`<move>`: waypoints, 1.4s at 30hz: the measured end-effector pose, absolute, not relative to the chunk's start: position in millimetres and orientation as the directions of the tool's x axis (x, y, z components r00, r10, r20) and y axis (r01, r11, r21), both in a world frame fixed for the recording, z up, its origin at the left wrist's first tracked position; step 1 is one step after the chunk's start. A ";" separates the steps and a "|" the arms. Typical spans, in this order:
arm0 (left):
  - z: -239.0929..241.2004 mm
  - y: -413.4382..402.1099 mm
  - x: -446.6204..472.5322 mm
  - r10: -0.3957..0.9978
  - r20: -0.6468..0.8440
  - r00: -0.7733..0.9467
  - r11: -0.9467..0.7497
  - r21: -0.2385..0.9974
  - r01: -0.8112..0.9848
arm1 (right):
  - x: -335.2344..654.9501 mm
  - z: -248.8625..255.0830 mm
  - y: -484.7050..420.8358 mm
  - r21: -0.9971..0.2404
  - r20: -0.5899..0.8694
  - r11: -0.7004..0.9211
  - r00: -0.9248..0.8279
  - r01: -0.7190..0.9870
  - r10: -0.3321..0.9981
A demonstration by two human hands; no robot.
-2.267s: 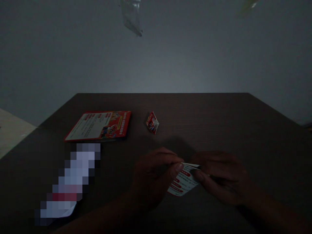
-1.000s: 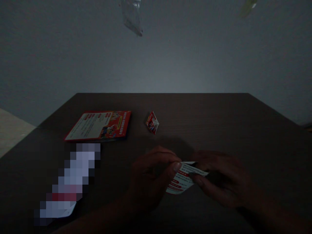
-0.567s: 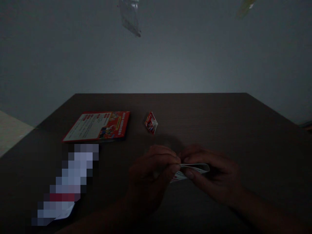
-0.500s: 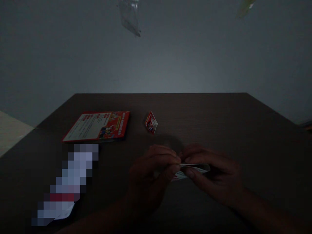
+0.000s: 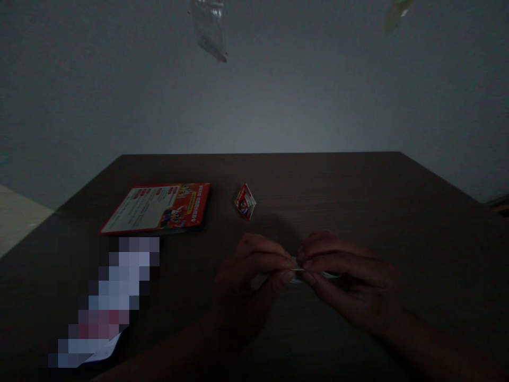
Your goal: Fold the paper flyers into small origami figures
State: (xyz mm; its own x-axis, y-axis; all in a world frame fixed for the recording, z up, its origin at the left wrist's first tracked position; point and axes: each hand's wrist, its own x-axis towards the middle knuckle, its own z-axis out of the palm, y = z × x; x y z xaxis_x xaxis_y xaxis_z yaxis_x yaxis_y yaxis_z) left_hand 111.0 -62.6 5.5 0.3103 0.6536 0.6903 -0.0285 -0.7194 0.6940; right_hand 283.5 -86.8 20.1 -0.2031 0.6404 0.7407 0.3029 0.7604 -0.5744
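Note:
My left hand (image 5: 252, 270) and my right hand (image 5: 352, 273) meet over the near middle of the table. Both pinch a folded piece of printed paper (image 5: 296, 277) between thumb and fingers, and most of it is hidden behind them. Only a thin pale edge and small white parts show. Beyond the hands stands a small folded red and white printed paper piece (image 5: 245, 203), creased to a point.
A red and white printed booklet (image 5: 155, 208) lies at the left on the dark wooden table (image 5: 318, 185). Nearer is a blurred-out lit device, perhaps a phone (image 5: 115, 297). A clear plastic bag (image 5: 210, 32) hangs on the wall behind.
The paper's layers, spread apart at the right earlier, are now pressed together between my fingers. My right thumb and fingers have closed on it. The other things lie as before.

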 end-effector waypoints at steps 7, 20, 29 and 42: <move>5.0 -60.6 112.1 0.576 0.739 0.351 -0.776 0.628 -0.049 | 286.7 22.1 -85.4 -0.532 0.741 0.784 -0.273 0.319 0.614; 9.8 -63.8 110.5 0.618 0.710 0.337 -0.768 0.637 0.065 | 286.8 24.1 -86.5 -0.540 0.720 0.771 -0.289 0.336 0.631; 8.1 -64.2 107.8 0.676 0.670 0.307 -0.712 0.701 0.038 | 292.5 21.4 -87.3 -0.580 0.712 0.752 -0.252 0.314 0.655; 7.3 -64.9 106.1 0.703 0.641 0.307 -0.687 0.725 0.059 | 298.1 19.6 -87.3 -0.606 0.713 0.749 -0.233 0.268 0.661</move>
State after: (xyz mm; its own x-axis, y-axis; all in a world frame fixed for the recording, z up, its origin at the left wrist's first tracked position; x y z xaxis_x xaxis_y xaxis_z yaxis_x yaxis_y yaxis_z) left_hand 106.1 -64.9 7.3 0.3073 0.7031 0.6413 0.0592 -0.6867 0.7245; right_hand 298.1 -87.3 19.6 -0.2332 0.6612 0.7131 0.2682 0.7486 -0.6064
